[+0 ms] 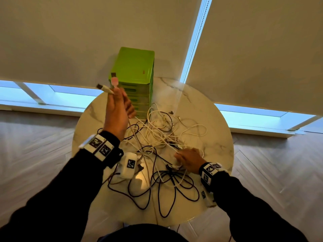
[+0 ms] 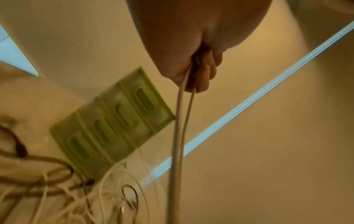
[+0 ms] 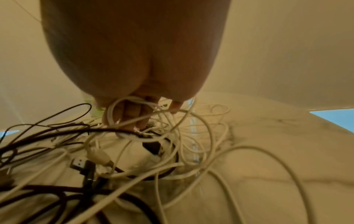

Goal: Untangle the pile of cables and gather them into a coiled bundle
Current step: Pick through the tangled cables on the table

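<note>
**A:** What is on the left?

**B:** The left hand point(image 1: 116, 110) is raised above the round marble surface point(image 1: 206, 137). Its grip is closed round two white USB cables point(image 2: 180, 121), plugs poking up past the fingers, cords trailing down into the tangle.

**A:** And in the middle?

**B:** The pile of cables point(image 1: 160, 151) sprawls across the surface: white ones knotted at the centre and far side, dark ones point(image 1: 174, 186) looping along the near edge. At the far edge stands a green drawer unit point(image 1: 136, 74). Its drawers look shut, so I cannot tell what they contain; no cable is inside it.

**A:** The right side?

**B:** The right hand point(image 1: 190, 158) is low in the pile, fingers point(image 3: 132, 112) curled into a loop of white cable. Whether they are gripping it or only hooked through it, I cannot tell.

**A:** How far along is the job?

**B:** Early, I judge. Two ends are lifted out; most of the knot remains, and no coiled bundle exists yet.
</note>
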Motion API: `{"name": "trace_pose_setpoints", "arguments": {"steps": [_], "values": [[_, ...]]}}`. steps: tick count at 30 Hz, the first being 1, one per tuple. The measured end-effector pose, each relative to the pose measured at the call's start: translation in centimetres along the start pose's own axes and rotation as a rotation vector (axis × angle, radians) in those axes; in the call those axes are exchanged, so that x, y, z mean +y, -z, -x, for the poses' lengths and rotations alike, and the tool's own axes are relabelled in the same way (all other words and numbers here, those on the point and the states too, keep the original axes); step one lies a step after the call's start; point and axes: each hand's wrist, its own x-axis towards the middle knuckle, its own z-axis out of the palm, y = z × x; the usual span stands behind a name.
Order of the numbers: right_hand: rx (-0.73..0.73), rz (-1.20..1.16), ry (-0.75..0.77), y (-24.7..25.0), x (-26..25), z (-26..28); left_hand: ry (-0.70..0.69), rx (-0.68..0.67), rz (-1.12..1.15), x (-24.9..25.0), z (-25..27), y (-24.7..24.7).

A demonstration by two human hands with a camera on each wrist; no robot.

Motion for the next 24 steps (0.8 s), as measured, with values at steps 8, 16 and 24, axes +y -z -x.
{"name": "trace_pose_setpoints", "arguments": {"steps": [8, 16, 24], "values": [[0.399, -0.370, 0.175, 4.8, -3.6, -1.5, 0.193, -0.251, -0.582, -5.5, 2.4, 0.6], [0.258, -0.200, 0.234, 5.7, -7.0, -1.3, 0.420, -0.374, -0.435, -8.2, 3.4, -1.2], [0.041, -0.463, 0.245, 3.3, -7.4, -0.5, 0.377, -0.146, 0.075, -6.6, 2.2, -3.5]]}}
